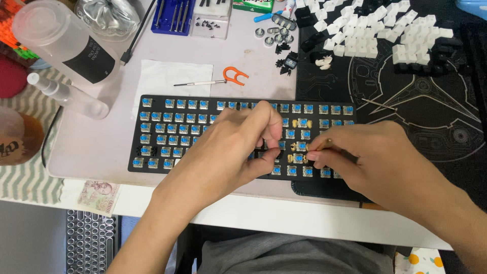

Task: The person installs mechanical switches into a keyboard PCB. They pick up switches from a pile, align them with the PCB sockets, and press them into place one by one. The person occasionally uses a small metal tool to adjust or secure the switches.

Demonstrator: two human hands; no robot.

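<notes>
Bottles (66,56) crowd left; keycaps (375,30) crowd far right.

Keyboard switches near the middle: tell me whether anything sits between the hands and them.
Nothing visible does. The left hand and right hand rest directly over the keyboard; the right one holds a thin tool at the blue switches.

White table (284,215), grey mat (243,56), black desk mat (431,127), bare keyboard (152,134), banknote (99,195), striped cloth (25,177)

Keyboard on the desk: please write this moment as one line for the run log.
left hand: pinching over keyboard centre | right hand: holding thin tool, tip at blue switches | keycaps: piled top right
</notes>
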